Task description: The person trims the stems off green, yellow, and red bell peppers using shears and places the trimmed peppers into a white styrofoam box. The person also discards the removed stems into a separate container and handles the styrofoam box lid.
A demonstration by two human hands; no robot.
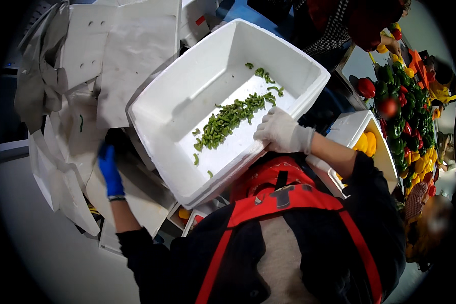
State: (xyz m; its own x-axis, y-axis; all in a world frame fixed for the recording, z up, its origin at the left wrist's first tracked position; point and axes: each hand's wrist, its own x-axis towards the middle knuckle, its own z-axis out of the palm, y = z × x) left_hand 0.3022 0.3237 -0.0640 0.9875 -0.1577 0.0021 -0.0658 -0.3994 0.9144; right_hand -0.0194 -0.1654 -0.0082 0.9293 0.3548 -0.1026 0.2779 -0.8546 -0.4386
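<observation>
Your right hand (pixel 281 133), white-gloved, grips the rim of the tilted white foam box (pixel 187 91) holding green pepper scraps (pixel 228 119); your left hand (pixel 110 169), blue-gloved, supports its far side, grip unclear.

White all over the big rectangular foam box (pixel 187 96), and bright green the small chilli pieces (pixel 228 119) scattered across its floor. White glove on the right hand (pixel 281 133), deep blue glove on the left hand (pixel 110 169). Red straps of the apron (pixel 283 200) cross a black top. Off right, a heap of bell peppers (pixel 408 119) in green, red and yellow; yellow peppers (pixel 366 143) sit in a second white foam box (pixel 352 126). Pale grey-white cardboard sheets (pixel 121 55) left.
</observation>
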